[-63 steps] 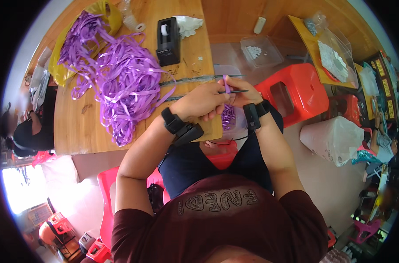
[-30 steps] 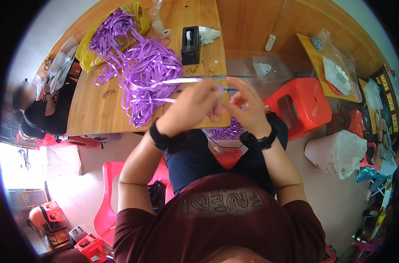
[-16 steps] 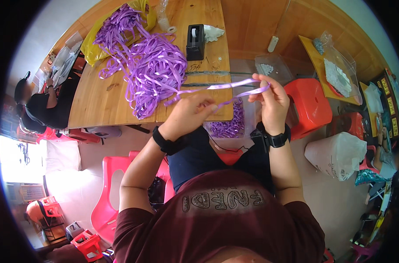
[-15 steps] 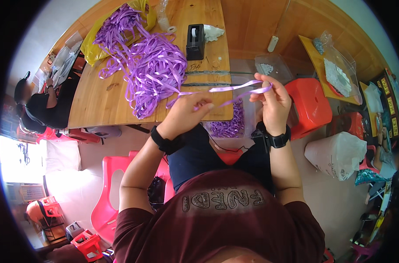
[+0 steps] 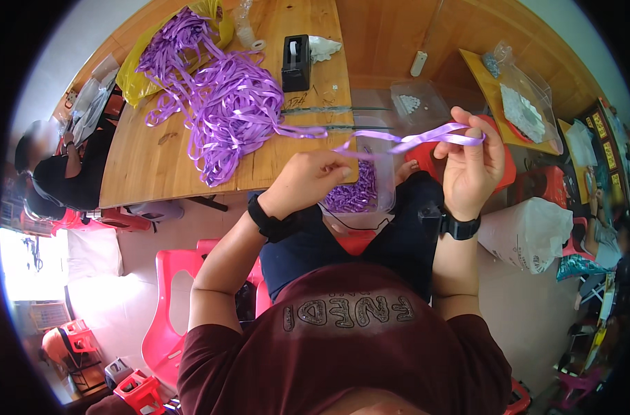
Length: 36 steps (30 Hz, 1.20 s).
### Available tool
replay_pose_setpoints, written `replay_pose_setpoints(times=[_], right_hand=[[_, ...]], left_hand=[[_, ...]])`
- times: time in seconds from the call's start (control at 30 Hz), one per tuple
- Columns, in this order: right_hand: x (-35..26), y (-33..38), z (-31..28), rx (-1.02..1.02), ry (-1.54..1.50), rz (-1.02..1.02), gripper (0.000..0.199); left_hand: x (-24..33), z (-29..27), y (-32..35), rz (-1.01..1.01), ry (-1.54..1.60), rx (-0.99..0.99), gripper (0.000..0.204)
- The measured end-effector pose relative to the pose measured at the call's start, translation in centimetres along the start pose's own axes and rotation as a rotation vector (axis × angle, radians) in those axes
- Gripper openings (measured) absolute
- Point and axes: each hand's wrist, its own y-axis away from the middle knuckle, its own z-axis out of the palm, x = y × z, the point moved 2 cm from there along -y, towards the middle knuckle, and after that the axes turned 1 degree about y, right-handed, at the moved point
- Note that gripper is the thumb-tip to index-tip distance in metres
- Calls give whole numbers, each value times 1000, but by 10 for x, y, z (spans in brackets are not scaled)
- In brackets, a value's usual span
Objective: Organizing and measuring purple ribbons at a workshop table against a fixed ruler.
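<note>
A satin purple ribbon stretches rightward from the tangled purple ribbon heap on the table. Its looped end is pinched in my right hand, which is raised to the right of the table corner. My left hand hovers at the table's front edge with fingers curled and thumb pressed to them. Whether a ribbon strand is between those fingertips cannot be made out; a blurred strand passes just above them. Below, a clear plastic bin holds many short purple ribbon pieces.
The wooden table carries a yellow plastic bag with more ribbon, and a black tape dispenser. Right of me are a red stool and a white sack. A person in black sits at the left.
My right hand has moved right, drawing the ribbon loop away from my left hand. My left hand shifts slightly, its fingers now more curled. The whole view has shifted a little.
</note>
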Motion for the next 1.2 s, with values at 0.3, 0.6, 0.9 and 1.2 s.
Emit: replay_pose_setpoints(times=[0.3, 0.6, 0.9, 1.2], right_hand=[[14, 5, -16, 7, 246, 291, 20], [61, 3, -45, -58, 563, 352, 16], [134, -30, -76, -323, 945, 189, 18], [189, -66, -77, -614, 979, 41, 19]], left_hand=[[-10, -13, -17, 84, 57, 230, 21], [5, 6, -31, 42, 25, 43, 18], [-14, 10, -40, -38, 36, 18, 18], [-2, -3, -65, 81, -40, -10, 18]])
